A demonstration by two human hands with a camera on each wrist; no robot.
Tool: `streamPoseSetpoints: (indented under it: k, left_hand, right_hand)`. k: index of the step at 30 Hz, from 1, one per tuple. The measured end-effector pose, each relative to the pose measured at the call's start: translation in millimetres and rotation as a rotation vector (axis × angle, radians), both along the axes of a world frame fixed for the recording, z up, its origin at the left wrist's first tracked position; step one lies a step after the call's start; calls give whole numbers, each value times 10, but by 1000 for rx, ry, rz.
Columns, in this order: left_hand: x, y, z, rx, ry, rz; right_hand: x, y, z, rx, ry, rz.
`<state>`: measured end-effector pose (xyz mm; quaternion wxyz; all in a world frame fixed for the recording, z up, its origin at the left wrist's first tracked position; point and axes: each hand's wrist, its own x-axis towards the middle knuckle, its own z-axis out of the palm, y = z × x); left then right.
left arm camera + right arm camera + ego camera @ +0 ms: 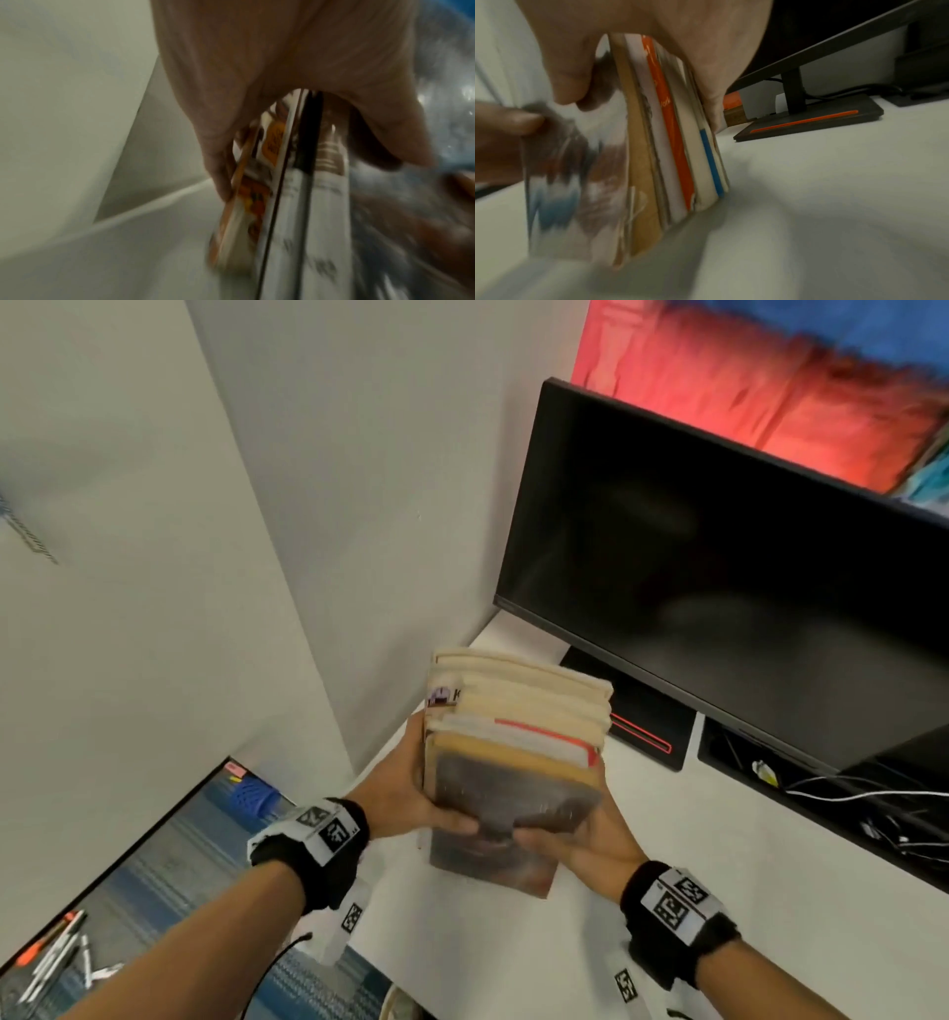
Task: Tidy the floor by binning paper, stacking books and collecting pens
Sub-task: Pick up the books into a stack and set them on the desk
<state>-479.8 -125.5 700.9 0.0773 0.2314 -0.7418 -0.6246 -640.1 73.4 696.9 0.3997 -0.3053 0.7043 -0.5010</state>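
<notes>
A stack of several books (513, 752) with a dark cover on top is held in both hands over the white desk (719, 891). My left hand (429, 793) grips its left side, thumb on the top cover. Gripping the right side the same way is my right hand (565, 845). In the left wrist view the book spines (282, 192) run away from my palm. The right wrist view shows the stack (670, 142) tilted with its far end low at the desk (834, 203); whether it touches I cannot tell. Several pens (51, 963) lie on the carpet at the lower left.
A black monitor (719, 608) on a flat stand (642, 731) fills the desk's right, with cables (847, 798) beneath it. White partition walls (359, 505) close the desk's left and back. A blue object (254, 796) sits on the carpet by the desk.
</notes>
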Motion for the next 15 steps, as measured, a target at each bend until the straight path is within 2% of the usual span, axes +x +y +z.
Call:
streamPoseSetpoints:
  k: [2,6,10,15]
  left_hand:
    - [-133,-151,165,25,-60,-50]
    - [-344,-424,462,14,-202,-137]
    - [-395,-548,387,58,-350,-169]
    - [-357,-618,167,58,-443,-187]
  right_hand:
    - [-23,-126,135,-41,-36,-26]
    - [-42,-370,146,-28,-236,-132]
    - [53,-569,14,56,-490,-168]
    - [154,-705,-72,128,-552,-216]
